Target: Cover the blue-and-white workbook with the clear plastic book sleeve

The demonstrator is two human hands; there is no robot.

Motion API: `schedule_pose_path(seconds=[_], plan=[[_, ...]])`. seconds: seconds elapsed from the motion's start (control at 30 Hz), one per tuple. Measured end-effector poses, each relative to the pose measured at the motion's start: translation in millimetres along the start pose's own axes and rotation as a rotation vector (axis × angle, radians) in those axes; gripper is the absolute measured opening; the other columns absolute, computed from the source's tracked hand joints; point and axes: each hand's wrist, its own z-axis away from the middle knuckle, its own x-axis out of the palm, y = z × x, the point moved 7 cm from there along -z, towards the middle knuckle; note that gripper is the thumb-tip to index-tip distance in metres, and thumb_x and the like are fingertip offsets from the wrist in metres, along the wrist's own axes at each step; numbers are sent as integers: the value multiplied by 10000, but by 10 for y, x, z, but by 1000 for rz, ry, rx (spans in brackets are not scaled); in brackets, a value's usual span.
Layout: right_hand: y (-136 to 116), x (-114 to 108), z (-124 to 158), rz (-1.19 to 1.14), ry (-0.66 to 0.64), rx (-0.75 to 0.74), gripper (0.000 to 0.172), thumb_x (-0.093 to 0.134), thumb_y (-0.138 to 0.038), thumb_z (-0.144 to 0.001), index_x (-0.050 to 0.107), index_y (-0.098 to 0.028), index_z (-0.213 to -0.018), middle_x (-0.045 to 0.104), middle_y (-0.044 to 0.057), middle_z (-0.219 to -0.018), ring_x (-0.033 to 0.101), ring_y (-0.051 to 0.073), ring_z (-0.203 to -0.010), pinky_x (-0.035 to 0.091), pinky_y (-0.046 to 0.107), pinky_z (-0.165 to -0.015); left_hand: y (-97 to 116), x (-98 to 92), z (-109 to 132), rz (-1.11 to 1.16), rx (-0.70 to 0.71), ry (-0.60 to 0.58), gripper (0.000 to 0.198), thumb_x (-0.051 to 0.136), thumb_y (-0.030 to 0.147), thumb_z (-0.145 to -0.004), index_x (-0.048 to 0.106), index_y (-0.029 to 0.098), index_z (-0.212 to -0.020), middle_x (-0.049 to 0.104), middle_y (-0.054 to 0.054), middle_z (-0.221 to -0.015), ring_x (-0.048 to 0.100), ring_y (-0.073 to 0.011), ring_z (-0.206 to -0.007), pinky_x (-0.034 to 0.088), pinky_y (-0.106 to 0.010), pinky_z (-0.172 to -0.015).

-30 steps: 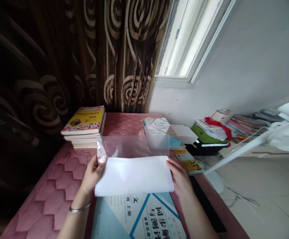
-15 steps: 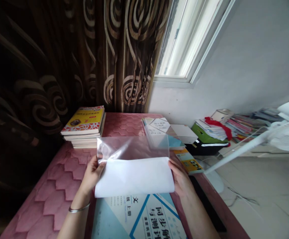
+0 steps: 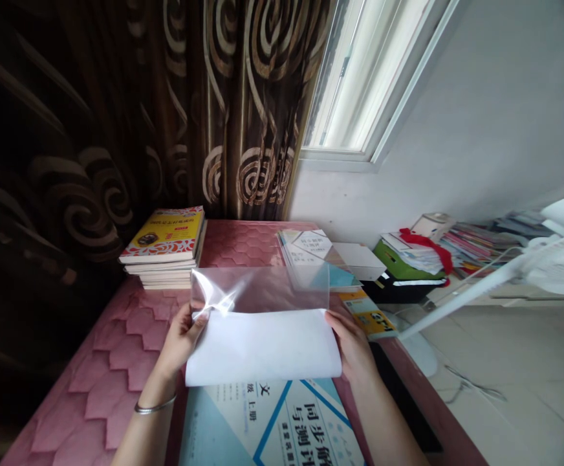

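One dark curtain [image 3: 224, 97] with scroll patterns is seen at the back, and one window [image 3: 354, 90] beside it. One pink quilted surface [image 3: 102, 369] is spread below. One white fan [image 3: 471, 294] is noted at the right, near one green-and-black box [image 3: 387, 262] topped with papers and one red cloth [image 3: 427, 241]. On the quilted surface, one stack of books [image 3: 165, 243] is placed far left, yellow cover uppermost; number of volumes not resolved. Far right, one white-and-blue book pile [image 3: 311, 249] is observed, with one white box [image 3: 359, 259] just beside it and one yellow book [image 3: 372, 317] nearer. One large blue-and-white book [image 3: 272, 421] is laid in front, between the forearms. Its far edge is overlapped in view by one white sheet [image 3: 262, 349]; contact cannot be told. Beyond the white sheet one clear sheet [image 3: 272, 285] is extended. Two hands are counted: the white sheet's left edge is pinched by the left hand [image 3: 185, 333], thumb on top, and its right edge is gripped by the right hand [image 3: 350, 343], fingers curled. One silver bracelet [image 3: 154, 408] is worn on the left wrist
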Motion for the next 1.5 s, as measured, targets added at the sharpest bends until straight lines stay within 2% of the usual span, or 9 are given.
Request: schedule_pose_path(seconds=[0.17, 0.43, 0.67, 0.97, 1.13, 1.5], plan=[[9, -1, -16, -9, 28, -30, 353, 870, -404, -453, 753, -222, -733, 736, 17, -763, 656, 211, -707, 523, 305, -615, 2, 6, 11, 2, -25, -9, 400, 727, 502, -705, 543, 183, -862, 562, 34, -675, 486, -88, -548, 380, -181, -510], [-3, 8, 0, -6, -10, -24, 352, 863, -430, -473, 735, -202, -710, 719, 19, -691, 635, 206, -645, 484, 299, -563, 10, 21, 28, 13, -16, -12, 387, 721, 490, -717, 532, 185, -863, 555, 40, -681, 478, -82, -561, 380, -179, -527], [-46, 6, 14, -8, 7, -64, 338, 863, -408, -465, 736, -197, -697, 727, 25, -737, 624, 199, -684, 475, 292, -606, 18, 21, 22, -3, -9, -23, 381, 709, 492, -729, 537, 183, -869, 547, 43, -661, 464, -81, -542, 370, -180, -506], [8, 11, -54, -33, 0, -39, 342, 876, -399, -437, 694, -191, -639, 677, 1, -631, 592, 167, -596, 471, 284, -561, -6, -4, 29, 3, -14, -18, 376, 708, 493, -727, 533, 191, -867, 539, 51, -670, 462, -75, -541, 374, -173, -507], [21, 16, -54, -29, -30, 7, 341, 875, -391, -435, 692, -190, -641, 671, -2, -635, 582, 162, -584, 455, 278, -540, 28, -9, 18, -14, -7, -2, 392, 724, 503, -699, 546, 184, -842, 559, 39, -685, 478, -83, -556, 388, -181, -528], [-53, -2, -81, -75, -30, -116, 357, 873, -365, -468, 647, -202, -691, 635, -31, -671, 559, 131, -602, 440, 254, -558, 48, -18, 4, -62, 39, 63, 406, 723, 513, -693, 583, 171, -860, 586, 15, -719, 503, -98, -608, 403, -188, -573]])
